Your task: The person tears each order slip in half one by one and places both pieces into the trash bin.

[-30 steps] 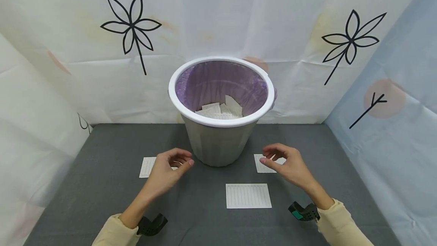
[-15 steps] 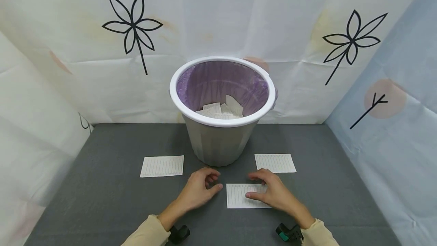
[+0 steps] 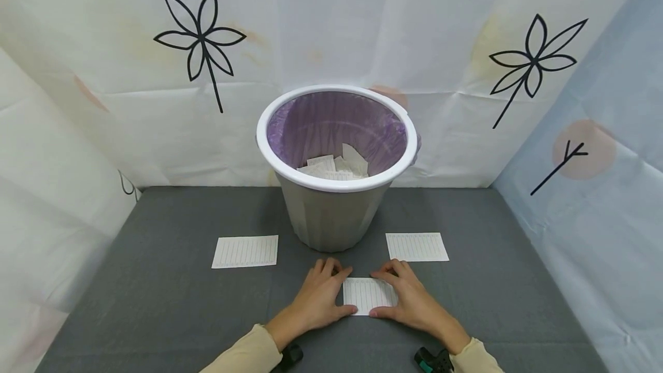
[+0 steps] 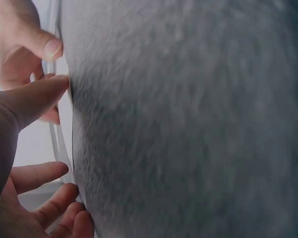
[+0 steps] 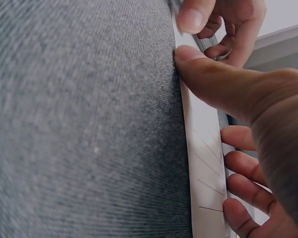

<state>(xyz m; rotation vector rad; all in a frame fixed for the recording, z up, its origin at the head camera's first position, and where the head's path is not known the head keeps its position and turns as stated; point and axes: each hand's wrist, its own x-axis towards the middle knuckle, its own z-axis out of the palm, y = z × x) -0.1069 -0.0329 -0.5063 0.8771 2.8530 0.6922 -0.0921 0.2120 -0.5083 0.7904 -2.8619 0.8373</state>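
Note:
A small sheet of ruled white paper (image 3: 369, 295) lies on the grey table in front of the bin, with both hands over it. My left hand (image 3: 318, 298) is at its left end, thumb by the near edge and fingertips by the far edge. At the right end, my right hand (image 3: 411, 299) spans the sheet the same way. In the right wrist view, its thumb (image 5: 213, 79) touches the paper's (image 5: 203, 163) near edge. The left wrist view has the left thumb (image 4: 39, 96) against that edge too. Both hands' fingers are relaxed and apart.
Behind the hands stands a white-rimmed bin (image 3: 331, 217) with a purple liner and several pieces of paper (image 3: 336, 168) inside. Two more ruled sheets lie flat, one at left (image 3: 246, 251) and one at right (image 3: 417, 247). Patterned cloth walls (image 3: 103, 131) enclose the table.
Both hands have moved inward and nearer the person, from beside the outer sheets to the middle sheet. Their thumbs and fingertips have come down at its edges. The sheets and bin stay put.

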